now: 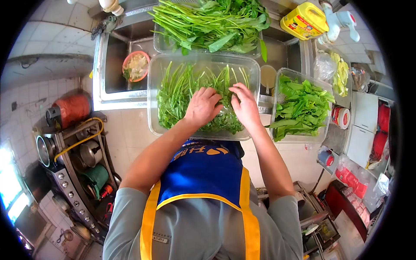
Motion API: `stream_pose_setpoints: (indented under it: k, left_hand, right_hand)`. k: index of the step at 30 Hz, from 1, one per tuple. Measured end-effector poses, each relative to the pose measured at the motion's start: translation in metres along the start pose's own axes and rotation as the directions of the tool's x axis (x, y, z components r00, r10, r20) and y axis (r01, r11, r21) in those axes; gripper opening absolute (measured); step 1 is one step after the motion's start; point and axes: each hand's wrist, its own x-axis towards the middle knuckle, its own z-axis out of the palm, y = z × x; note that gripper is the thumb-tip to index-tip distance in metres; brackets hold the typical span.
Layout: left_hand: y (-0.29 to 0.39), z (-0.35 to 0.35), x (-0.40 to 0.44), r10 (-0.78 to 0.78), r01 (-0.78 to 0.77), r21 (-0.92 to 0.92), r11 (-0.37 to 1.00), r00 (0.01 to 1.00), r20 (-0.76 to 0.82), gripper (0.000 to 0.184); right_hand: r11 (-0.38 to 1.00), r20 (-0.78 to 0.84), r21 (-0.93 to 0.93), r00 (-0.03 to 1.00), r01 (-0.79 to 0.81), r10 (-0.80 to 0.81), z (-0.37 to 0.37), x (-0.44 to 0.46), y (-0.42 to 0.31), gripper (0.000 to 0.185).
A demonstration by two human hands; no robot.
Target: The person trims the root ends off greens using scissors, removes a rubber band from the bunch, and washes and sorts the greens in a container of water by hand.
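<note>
The fingers point(211, 92) of the left hand point(199, 107) are curled down into leafy stems, and those of the right hand point(245, 106) are bent toward them from the other side. Whether any stem is pinched cannot be told, since the fingertips are sunk in or turned away among the foliage. By working from both sides, the bunch can presumably be parted without being pushed along.

The thin-stemmed greens point(174, 97) are held in a clear tub point(152, 93), their pale cut ends laid toward the far side and their leaves near, perhaps so that the ends can be seen in line. The tub is set across the near rim of the sink point(100, 84), directly before the blue apron point(201, 167), where both arms can be brought over it without stretching.

Farther off, long-stemmed greens point(208, 24) are heaped in a second tub point(161, 42); to the right, broad leaves point(301, 104) are kept apart in a third tub point(326, 130), likely to prevent mixing.

The far heap is cut off by the upper edge, and the support under the third tub is hidden. In the sink, pale scraps point(137, 66) are contained in a pink bowl point(125, 68), their kind unclear.
</note>
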Motion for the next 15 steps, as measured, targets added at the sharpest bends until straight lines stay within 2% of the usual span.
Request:
stream_pose_setpoints:
  k: [1,8,11,14,15]
  left_hand:
    - [0.002,0.002,0.002,-0.028,0.028,0.019,0.999,0.999,0.022,0.030]
    - [-0.007,0.000,-0.009,-0.169,0.160,0.083,0.984,0.979,0.113,0.022]
    - [-0.013,0.002,-0.014,-0.192,0.193,0.000,0.981,0.979,0.064,0.017]
    - [-0.016,0.000,-0.014,-0.260,0.263,-0.067,0.962,0.964,0.049,0.014]
    - [-0.014,-0.002,-0.014,-0.238,0.240,-0.035,0.970,0.970,0.040,0.014]
  right_hand:
    - [0.999,-0.018,0.042,0.999,-0.028,0.029,-0.001,0.000,0.000,0.024]
    - [0.975,0.203,-0.189,0.976,0.113,-0.073,-0.006,-0.011,0.001,0.023]
    - [0.959,0.251,-0.254,0.966,0.125,-0.059,-0.006,-0.012,0.001,0.020]
    - [0.967,0.261,-0.240,0.965,0.080,-0.015,-0.004,-0.011,0.002,0.017]
    - [0.971,0.244,-0.228,0.970,0.077,-0.020,-0.002,-0.012,0.004,0.017]
